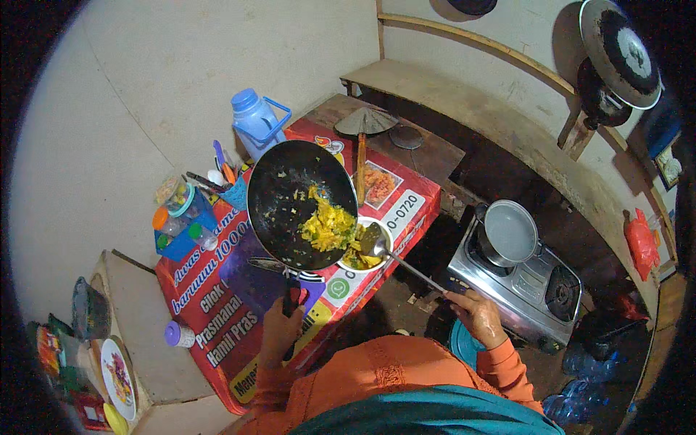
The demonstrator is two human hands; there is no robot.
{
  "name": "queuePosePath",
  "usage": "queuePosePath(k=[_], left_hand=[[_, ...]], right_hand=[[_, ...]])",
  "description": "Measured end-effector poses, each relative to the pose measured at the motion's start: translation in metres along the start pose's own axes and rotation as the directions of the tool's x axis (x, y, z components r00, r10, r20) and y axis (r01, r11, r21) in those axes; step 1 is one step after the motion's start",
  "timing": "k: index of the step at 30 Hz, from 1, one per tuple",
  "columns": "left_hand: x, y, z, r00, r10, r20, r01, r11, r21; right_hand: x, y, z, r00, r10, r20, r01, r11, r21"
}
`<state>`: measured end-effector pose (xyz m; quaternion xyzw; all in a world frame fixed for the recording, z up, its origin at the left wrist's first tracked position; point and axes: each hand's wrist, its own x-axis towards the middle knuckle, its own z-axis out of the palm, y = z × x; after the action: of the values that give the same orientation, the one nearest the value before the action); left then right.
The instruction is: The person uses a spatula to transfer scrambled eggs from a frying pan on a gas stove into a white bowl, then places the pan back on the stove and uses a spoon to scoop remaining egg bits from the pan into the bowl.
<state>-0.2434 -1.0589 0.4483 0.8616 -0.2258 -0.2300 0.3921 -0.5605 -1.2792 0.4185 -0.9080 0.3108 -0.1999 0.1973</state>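
My left hand (284, 323) grips the handle of a black frying pan (277, 190), which is tilted over a white bowl (385, 225) on the table. Yellow cooked food with green bits (329, 224) lies at the pan's lower right edge, and some of it is in the bowl. A metal spatula (405, 265) is held by its handle in my right hand (483, 316). Its slotted blade rests at the bowl, against the food. Part of the bowl is hidden behind the pan.
A printed red banner (217, 375) covers the table. Along its far side stand a blue thermos (255, 117), a blue utensil basket (235, 194) and a blue box of jars (185, 239). A wooden-handled strainer (361, 157) lies behind. To the right, a pot (510, 231) sits on a gas stove (524, 293).
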Motion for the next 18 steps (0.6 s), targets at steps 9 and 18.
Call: queuePosePath(k=[9, 18], left_hand=[[0.005, -0.009, 0.002, 0.999, 0.029, 0.028, -0.025, 0.993, -0.114], [0.009, -0.023, 0.001, 0.994, 0.112, -0.007, -0.112, 0.994, -0.003]], right_hand=[[-0.003, 0.005, -0.002, 0.998, 0.037, -0.056, -0.035, 0.999, 0.033], [0.002, 0.002, 0.003, 0.998, 0.020, -0.066, -0.019, 1.000, 0.025]])
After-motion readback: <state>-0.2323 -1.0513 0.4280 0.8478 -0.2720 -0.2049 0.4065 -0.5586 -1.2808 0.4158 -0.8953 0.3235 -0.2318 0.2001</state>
